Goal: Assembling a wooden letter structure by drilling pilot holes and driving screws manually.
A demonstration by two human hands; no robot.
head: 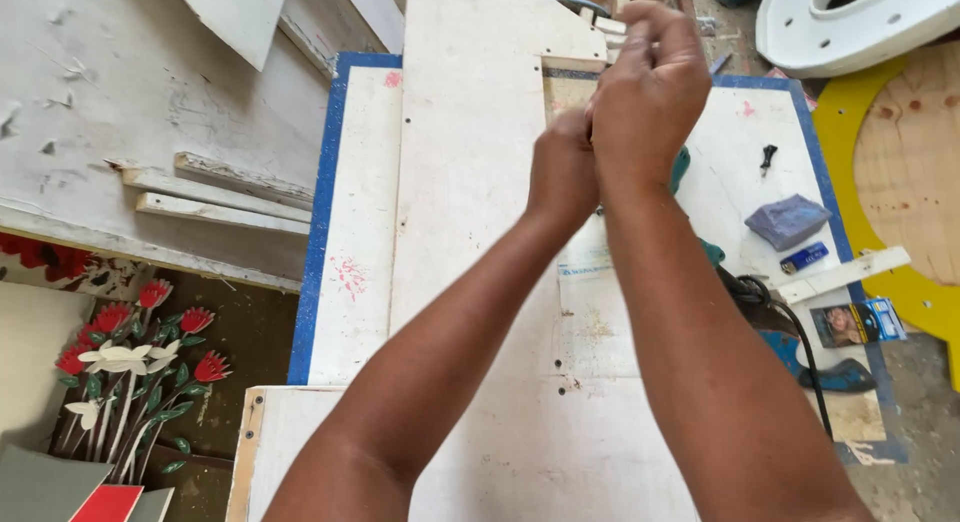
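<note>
My left hand (562, 170) and my right hand (648, 87) are raised together over a white painted board (470, 182), fingers curled inward and touching each other. Whatever they pinch is hidden behind the knuckles. A teal power tool (790, 347) with a black cord lies under my right forearm, mostly covered by it. The board rests on a white panel with a blue border (350, 222).
A grey-blue cloth (787, 220), a blue lighter (804, 257), a small black bit (767, 158) and a white stick (842, 275) lie right of my arms. A yellow-rimmed round plywood piece (905, 172) sits far right. White strips (215, 197) and a painted flower panel (135, 377) lie left.
</note>
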